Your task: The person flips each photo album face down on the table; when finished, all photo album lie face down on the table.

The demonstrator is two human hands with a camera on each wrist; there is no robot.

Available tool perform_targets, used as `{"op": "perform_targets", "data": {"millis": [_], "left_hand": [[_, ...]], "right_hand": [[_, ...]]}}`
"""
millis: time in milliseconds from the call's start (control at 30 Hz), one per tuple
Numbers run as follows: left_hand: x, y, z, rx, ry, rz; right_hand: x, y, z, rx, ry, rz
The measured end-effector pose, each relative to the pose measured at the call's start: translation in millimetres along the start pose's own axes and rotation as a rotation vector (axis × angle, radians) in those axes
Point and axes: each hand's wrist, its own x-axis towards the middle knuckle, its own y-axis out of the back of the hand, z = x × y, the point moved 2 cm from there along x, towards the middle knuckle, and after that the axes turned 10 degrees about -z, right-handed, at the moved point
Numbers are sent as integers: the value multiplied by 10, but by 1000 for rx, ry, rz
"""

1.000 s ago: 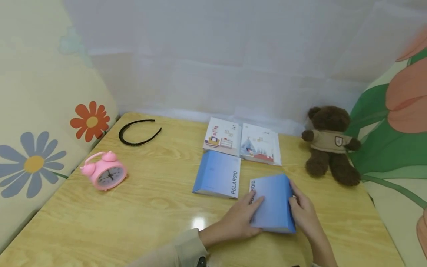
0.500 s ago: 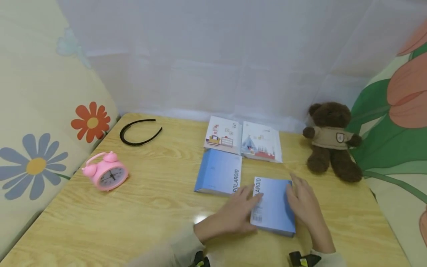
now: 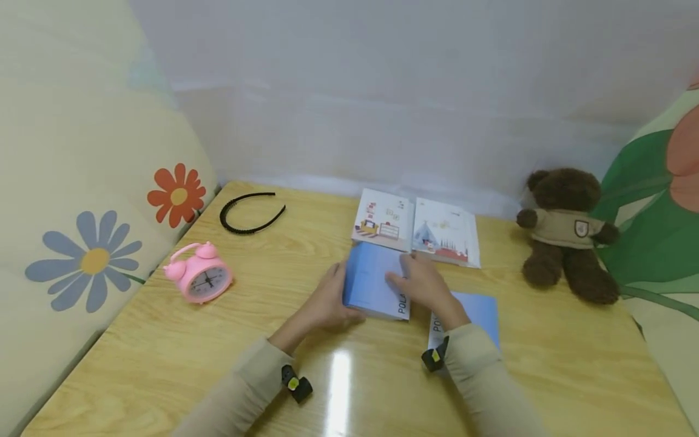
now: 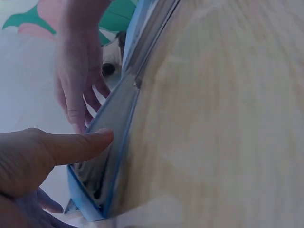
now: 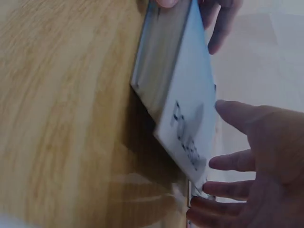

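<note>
Both hands have left the near album [image 3: 480, 306], which now lies flat under the right sleeve, and moved to the far album [image 3: 374, 279]. The left hand [image 3: 327, 300] grips its left edge; the right hand [image 3: 420, 282] rests on top with fingers curled over its spine side, lifting that side, so work has shifted to album 2.

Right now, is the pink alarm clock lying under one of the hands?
No, the pink alarm clock stands alone at the table's left side, while both hands are at the blue album farther right.

My blue album [image 3: 373, 280] lies at the table's middle, spine to the right, its right edge lifted.
</note>
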Motion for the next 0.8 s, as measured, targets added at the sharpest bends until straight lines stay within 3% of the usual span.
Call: {"op": "perform_targets", "data": {"millis": [133,267,567,800], "left_hand": [[17,-72,-48,-4,3,-27],[-26,-106,-17,11,-23,-4],[-292,-223,23,-21,-98,74],[-441,-289,100,16,-141,132]], "right_hand": [[44,-86,-14,14,-16,-27],[44,-142,-34,51,-8,-15],[-155,-274,-115,89,28,-5],[-330,-287,-149,151,-30,22]]}}
